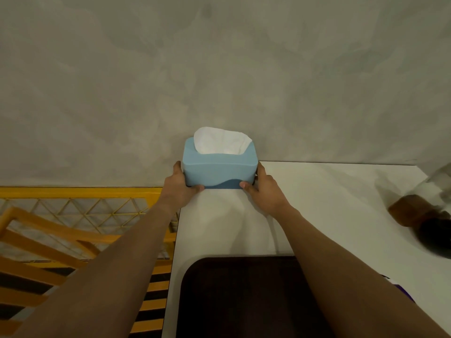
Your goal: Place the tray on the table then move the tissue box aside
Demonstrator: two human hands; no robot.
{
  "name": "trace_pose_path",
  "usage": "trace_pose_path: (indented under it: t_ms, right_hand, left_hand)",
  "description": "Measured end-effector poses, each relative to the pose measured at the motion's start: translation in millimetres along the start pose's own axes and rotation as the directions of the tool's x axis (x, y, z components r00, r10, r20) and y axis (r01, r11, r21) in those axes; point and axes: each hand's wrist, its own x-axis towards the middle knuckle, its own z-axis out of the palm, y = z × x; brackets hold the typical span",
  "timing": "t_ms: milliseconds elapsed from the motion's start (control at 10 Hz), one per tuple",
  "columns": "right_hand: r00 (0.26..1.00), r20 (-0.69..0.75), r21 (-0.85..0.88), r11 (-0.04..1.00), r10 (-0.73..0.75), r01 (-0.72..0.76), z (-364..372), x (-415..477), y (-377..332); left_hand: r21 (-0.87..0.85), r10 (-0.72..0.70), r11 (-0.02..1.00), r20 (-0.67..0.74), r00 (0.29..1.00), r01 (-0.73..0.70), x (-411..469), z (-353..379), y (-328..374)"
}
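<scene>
While gripped at both ends, left hand (181, 185) and right hand (264, 189) clamped on the tissue box (219, 165), sitting at the far left corner of the table (329, 215) by the wall. Tray (244, 298) flat on that table, nearer than the box.

Yellow mesh railing (80, 208) left of table; blurred brown object (412, 211) right; grey wall (219, 69) behind.

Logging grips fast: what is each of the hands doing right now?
Left hand: closed on the left end of the tissue box.
Right hand: closed on the box's right end.
</scene>
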Motion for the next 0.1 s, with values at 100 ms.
trace_pose_path:
  t_ms: [100]
  right_hand:
    - [0.999,0.033,-0.021,0.999,0.034,-0.033,-11.2,-1.5,-7.1]
  left_hand:
    - [-0.03,-0.04,0.999,0.064,0.997,0.042,-8.7,-8.0,7.9]
